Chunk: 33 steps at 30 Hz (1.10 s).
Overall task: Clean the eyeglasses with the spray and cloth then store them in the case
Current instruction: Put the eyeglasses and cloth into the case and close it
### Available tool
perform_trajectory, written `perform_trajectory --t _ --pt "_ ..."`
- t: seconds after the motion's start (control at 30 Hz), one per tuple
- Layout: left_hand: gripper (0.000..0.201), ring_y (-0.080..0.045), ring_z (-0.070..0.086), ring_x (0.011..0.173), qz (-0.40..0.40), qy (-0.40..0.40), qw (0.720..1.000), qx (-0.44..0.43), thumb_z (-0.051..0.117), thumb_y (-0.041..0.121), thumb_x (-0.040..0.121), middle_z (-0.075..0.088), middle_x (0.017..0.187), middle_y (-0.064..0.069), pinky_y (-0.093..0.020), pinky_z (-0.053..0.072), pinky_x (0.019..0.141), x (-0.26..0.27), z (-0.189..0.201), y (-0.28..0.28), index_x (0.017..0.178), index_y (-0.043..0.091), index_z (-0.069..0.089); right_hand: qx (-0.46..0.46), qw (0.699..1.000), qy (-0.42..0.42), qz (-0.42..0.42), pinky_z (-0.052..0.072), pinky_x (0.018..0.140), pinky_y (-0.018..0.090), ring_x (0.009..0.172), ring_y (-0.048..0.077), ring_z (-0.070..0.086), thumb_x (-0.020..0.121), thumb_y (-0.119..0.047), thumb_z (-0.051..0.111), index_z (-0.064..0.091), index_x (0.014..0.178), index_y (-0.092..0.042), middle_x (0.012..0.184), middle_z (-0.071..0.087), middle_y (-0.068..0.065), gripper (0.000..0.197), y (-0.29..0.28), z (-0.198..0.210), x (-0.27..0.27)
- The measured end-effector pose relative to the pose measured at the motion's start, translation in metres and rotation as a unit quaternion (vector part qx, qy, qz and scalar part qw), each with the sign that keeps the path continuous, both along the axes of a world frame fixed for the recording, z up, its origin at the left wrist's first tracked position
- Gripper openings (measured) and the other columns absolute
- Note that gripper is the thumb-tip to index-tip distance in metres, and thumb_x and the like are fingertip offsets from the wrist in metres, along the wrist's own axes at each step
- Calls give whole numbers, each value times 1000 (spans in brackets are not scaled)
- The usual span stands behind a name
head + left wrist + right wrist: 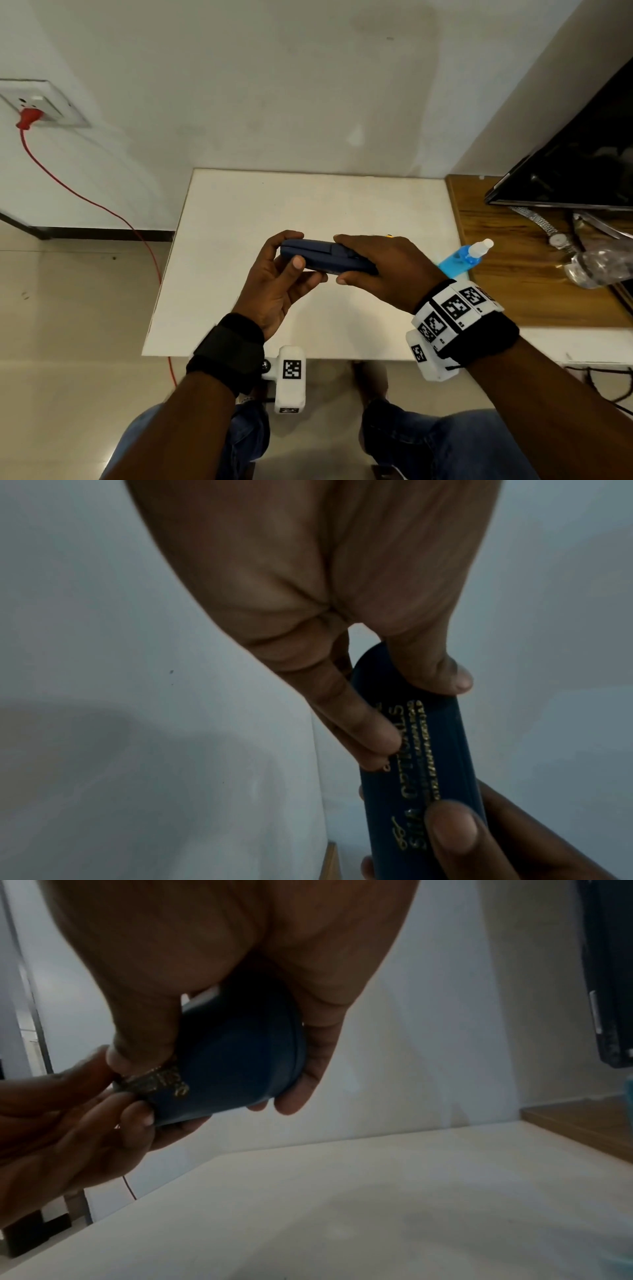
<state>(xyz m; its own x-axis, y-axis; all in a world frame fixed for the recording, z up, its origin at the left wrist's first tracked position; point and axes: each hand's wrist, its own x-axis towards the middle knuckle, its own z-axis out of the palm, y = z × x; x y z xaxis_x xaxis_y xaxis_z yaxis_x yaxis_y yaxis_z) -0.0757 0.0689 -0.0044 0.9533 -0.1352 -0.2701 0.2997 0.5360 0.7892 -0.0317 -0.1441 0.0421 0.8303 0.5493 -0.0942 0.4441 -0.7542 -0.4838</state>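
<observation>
The closed case [320,257] is gripped above the surface [359,205] by the left hand [277,284] and right hand [383,267], so storing seems nearly done, with the spray [462,257] set aside.

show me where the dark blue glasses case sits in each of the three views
Head view: the dark blue glasses case is at the picture's middle, held level above the white table between the left hand and right hand.
Left wrist view: lower right, running down from the thumb, gold lettering showing.
Right wrist view: left of middle, its rounded end toward the camera.
Shared landmark: the gold lettering in both wrist views; the white table in head and right wrist views.
</observation>
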Motion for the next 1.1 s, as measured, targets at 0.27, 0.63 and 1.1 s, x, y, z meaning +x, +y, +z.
perform_trajectory --t 0.27,0.63,1.1 --pt "36 -36 68 87 1 -35 997 70 69 28 82 62 111 -15 -38 58 79 1 0 -1 115 19 56 48 998 -33 6 51 88 36 100 23 66 89 -44 61 58 134 -20 117 71 -1 51 1 -4 -3" --pt "31 -35 61 113 3 -50 998 29 72 21 86 56 123 -15 -43 54 90 3 -6 7 112 14 56 247 931 127 -238 55 75 14 87 6 68 92 -35 64 71 109 -24 103 71 -9 21 -3 -4 -5" --pt "45 -28 61 118 31 7 979 203 72 2 83 59 129 -10 -44 56 90 8 -28 6 124 13 58 444 721 333 -415 61 78 42 97 37 71 89 -6 69 63 113 2 114 67 23 27 1 -40 -4"
